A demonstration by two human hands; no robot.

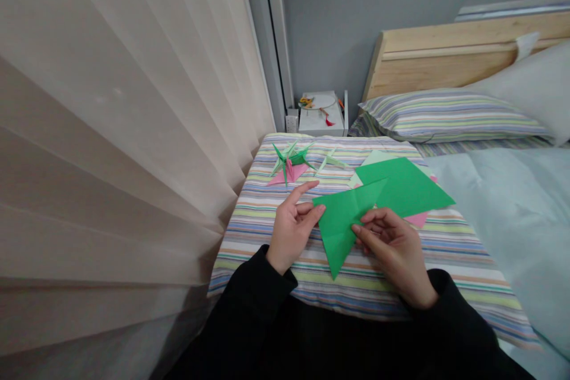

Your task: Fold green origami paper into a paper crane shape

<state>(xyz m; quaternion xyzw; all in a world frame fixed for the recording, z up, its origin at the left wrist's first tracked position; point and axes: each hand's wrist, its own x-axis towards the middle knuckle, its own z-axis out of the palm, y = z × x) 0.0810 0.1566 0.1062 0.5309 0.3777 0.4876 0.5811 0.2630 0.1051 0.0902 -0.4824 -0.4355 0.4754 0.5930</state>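
A folded green paper (pixel 342 222) lies over a striped cushion (pixel 253 219) in front of me. My left hand (pixel 291 225) pinches its left corner, with the index finger stretched out. My right hand (pixel 394 246) grips its right edge, fingers curled on the paper. Behind it lies a flat green sheet (pixel 403 187) on top of pink paper (pixel 417 219) and a pale green sheet (pixel 374 158). Folded green origami figures (pixel 291 157) sit on a pink sheet (pixel 289 175) at the cushion's far end, with a pale green figure (pixel 330 160) beside them.
A sheer curtain (pixel 111 130) hangs close on the left. A striped pillow (pixel 449 116), a grey pillow (pixel 529 83) and a wooden headboard (pixel 445 53) are at the back right. A white box (pixel 321 113) stands by the wall. Pale blue bedding (pixel 512 214) spreads to the right.
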